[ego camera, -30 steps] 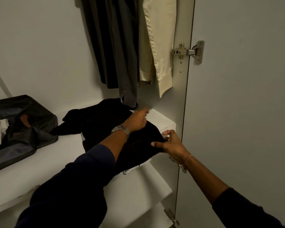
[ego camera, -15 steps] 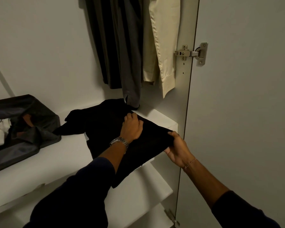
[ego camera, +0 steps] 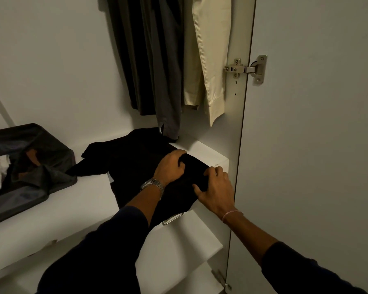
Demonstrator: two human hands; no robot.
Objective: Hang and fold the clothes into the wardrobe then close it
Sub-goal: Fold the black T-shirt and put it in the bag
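Observation:
A black garment [ego camera: 132,164] lies spread on the white wardrobe shelf [ego camera: 89,200], its near part hanging over the front edge. My left hand [ego camera: 170,166], a metal watch at its wrist, grips a fold of the cloth near the garment's right side. My right hand [ego camera: 216,190] holds the same right edge, fingers curled into the fabric, thumb spread toward the shelf's front. Dark and grey clothes [ego camera: 149,60] and a cream garment [ego camera: 208,56] hang above the shelf.
A dark fabric storage box [ego camera: 30,166] with clothes inside sits at the left of the shelf. The open wardrobe door [ego camera: 317,124] with its hinge [ego camera: 245,68] stands at the right. A drawer handle [ego camera: 172,218] shows below the shelf edge.
My right hand has carried the garment's right edge up and inward onto the shelf beside my left hand. My left hand's fingers have curled into the cloth.

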